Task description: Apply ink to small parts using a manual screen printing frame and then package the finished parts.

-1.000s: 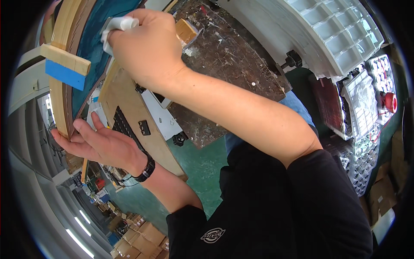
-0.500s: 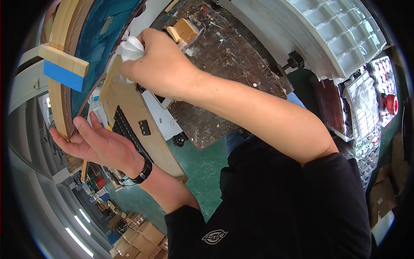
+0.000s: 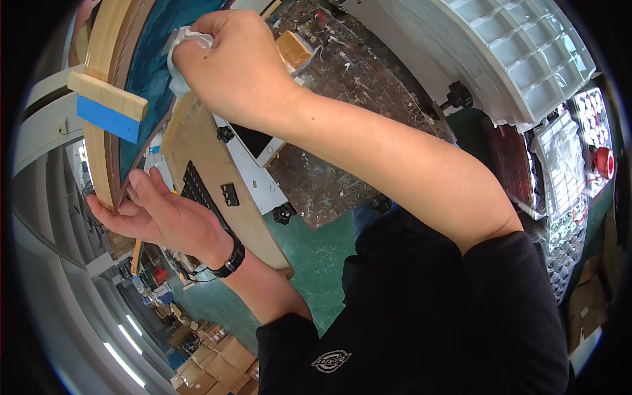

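Observation:
My right hand (image 3: 234, 72) is closed on a crumpled white cloth (image 3: 180, 62), pressed against the teal panel (image 3: 148, 69) of a long, wood-framed piece at the upper left. This piece has a pale wooden strip (image 3: 97, 43) and a crossbar with a blue block (image 3: 106, 119) on its underside. My left hand (image 3: 164, 217) is open, palm up, fingers spread and touching the piece's lower end from below. A black wristband (image 3: 232, 262) is on my left wrist.
A stained dark bench (image 3: 355, 118) holds a wooden block (image 3: 293, 49). Nearby are a plywood board (image 3: 243, 234), a smartphone (image 3: 260, 148) and black knobs (image 3: 284, 212). At right stand a white gridded tray (image 3: 520, 52), clear trays (image 3: 559, 158) and a red roll (image 3: 604, 162). Cardboard boxes (image 3: 217, 362) are stacked low left.
My right hand with the cloth went down and right along the panel, then back up and left. My left hand stays at the lower end; the view has shifted slightly, showing more of the smartphone.

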The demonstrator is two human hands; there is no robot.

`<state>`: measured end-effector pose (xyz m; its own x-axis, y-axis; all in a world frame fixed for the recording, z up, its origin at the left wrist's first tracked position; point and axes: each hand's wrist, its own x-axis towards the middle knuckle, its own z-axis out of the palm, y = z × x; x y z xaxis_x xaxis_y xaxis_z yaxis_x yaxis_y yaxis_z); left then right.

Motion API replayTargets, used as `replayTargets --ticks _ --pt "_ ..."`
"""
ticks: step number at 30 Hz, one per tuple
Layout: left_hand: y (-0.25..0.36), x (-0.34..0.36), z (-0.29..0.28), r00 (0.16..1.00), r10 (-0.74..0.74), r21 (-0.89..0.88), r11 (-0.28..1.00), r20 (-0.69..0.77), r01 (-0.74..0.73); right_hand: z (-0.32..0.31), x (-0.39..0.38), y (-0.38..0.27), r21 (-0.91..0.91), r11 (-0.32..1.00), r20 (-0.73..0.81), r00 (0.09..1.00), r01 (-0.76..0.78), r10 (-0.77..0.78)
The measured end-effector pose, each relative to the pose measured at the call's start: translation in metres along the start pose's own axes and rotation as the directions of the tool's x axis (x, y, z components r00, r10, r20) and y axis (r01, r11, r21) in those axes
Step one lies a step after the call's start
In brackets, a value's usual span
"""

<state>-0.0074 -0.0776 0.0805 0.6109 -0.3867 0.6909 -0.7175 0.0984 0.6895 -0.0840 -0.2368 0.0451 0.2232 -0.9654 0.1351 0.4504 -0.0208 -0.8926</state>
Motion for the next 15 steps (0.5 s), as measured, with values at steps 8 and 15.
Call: replayTargets --ticks 8,15 --pt "0.000 -0.001 0.005 1.000 0.003 -0.038 0.999 0.013 -0.002 -0.003 0.012 0.005 0.043 0.995 -0.097 0.992 0.088 -0.083" --pt "0.002 -0.002 0.002 1.000 0.002 -0.041 0.999 0.018 -0.001 0.003 -0.011 -0.008 0.061 0.998 0.020 0.999 -0.035 0.034"
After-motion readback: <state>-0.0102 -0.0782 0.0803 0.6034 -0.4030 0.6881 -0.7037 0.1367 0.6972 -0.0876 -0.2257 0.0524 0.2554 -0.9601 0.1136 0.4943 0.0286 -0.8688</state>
